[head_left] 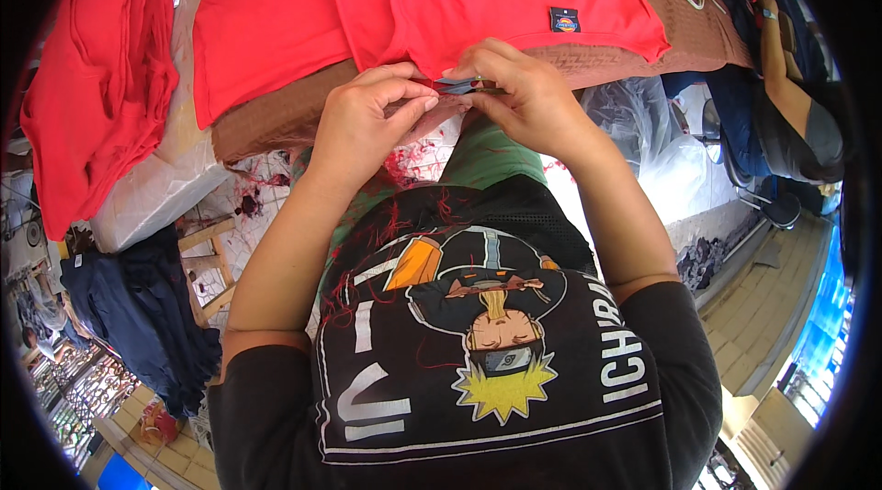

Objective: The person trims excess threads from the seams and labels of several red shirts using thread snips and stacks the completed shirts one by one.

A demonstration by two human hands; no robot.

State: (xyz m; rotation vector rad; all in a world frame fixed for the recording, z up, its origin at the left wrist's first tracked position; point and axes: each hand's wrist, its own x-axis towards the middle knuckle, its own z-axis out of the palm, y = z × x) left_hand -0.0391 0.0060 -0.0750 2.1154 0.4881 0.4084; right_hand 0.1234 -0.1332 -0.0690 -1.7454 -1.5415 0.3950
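A red garment with a small dark label near its hem lies spread over the surface in front of me. At its near edge my left hand is closed in a pinch on the red cloth; any thread between the fingertips is too fine to make out. Opposite it, my right hand grips a small pair of thread snips, blades pointing left toward the left fingertips. The two hands almost meet, just above my lap. Red thread scraps cling to my black shirt.
The work surface wears a brown quilted cover. Left of it, stacked red garments lie on a plastic-wrapped pile, with dark blue garments below. Red lint litters the tiled floor. Another person's arm is at the right beside clear plastic.
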